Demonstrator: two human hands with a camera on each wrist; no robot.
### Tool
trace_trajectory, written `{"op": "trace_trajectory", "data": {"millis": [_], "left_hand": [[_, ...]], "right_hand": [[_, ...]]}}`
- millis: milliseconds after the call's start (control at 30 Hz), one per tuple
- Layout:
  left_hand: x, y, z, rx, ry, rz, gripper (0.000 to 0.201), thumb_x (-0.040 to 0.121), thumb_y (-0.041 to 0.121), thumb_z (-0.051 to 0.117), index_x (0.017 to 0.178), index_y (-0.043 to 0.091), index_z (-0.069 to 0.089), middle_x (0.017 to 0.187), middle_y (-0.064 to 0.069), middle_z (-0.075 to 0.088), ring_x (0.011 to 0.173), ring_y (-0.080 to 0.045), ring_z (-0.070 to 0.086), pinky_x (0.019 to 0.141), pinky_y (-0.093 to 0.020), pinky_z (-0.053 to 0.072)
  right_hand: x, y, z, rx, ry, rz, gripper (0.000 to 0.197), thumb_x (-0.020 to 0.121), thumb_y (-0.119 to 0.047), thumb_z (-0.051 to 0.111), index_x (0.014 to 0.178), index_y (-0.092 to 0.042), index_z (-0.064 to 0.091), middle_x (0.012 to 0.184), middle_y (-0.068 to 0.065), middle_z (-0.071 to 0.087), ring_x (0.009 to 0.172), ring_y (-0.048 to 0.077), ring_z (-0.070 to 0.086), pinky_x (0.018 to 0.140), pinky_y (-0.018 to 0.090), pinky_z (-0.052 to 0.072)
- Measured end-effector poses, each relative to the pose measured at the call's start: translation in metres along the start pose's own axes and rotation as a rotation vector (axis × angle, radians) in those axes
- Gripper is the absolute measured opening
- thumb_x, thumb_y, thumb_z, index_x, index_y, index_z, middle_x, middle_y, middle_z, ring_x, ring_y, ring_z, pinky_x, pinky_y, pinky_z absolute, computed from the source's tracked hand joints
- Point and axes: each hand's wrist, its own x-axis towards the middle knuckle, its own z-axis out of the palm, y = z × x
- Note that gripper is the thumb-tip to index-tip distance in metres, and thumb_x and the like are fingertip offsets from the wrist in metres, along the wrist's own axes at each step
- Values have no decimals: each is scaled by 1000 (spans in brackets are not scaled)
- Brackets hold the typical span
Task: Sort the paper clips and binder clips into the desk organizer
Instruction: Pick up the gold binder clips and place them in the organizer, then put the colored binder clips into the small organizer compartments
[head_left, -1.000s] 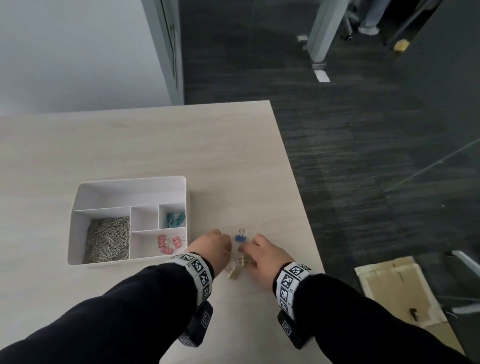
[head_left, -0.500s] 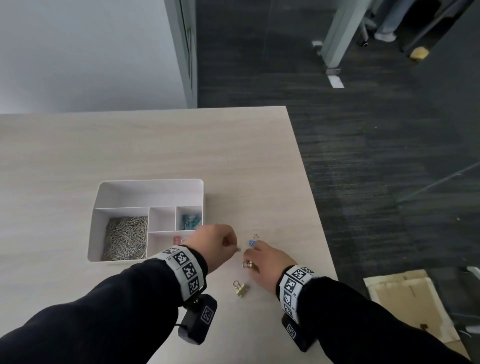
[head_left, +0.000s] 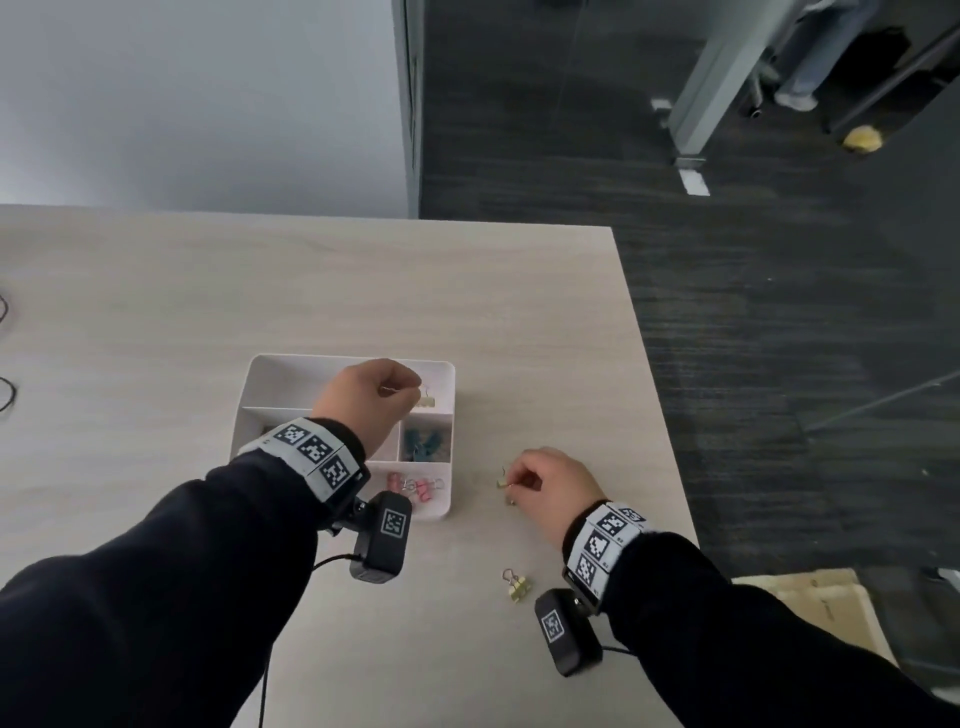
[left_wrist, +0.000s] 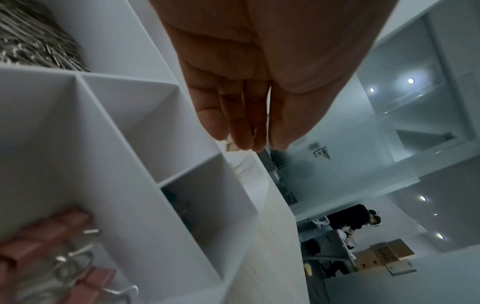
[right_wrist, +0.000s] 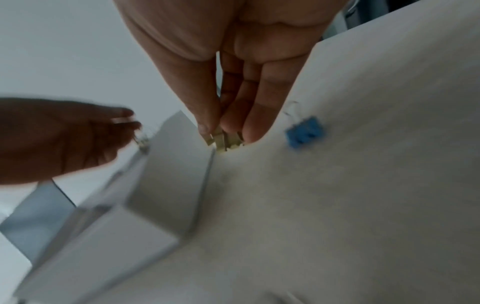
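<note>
- Gold binder clip (head_left: 428, 400), small with wire handles, was pinched by the left hand (head_left: 363, 402) over the white desk organizer (head_left: 445, 447).
- Gold clips (right_wrist: 224, 140) were pinched together by the right hand (head_left: 553, 486).

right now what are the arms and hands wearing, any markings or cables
Both arms are in dark long sleeves. Each wrist carries a white band printed with black square code markers, and under it hangs a black box camera with its own code tag. A thin black cable runs from the left one. The hands are bare.
</note>
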Motion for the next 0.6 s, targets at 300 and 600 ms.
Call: {"op": "trace_trajectory", "data": {"millis": [300,600], "left_hand": [[-31,-31,-16,-35,12,-3,10,89,22,64,93,30,68,73,16,62,60,3,55,61,-19,42],[-64,-39,6,170,-214,93,8,87,27,64,88,32,70,81,18,69,73,5,62,71,-15,48]], "right_hand": [[52,-86,-11,333,183,-73,15,79,-16,72,76,-28,64,82,-7,69,74,15,68,73,38,60],[55,-71,-12,103,219,-76,8,86,-16,62,88,-21,68,94,-3,65,76,15,61,75,26,48]]}}
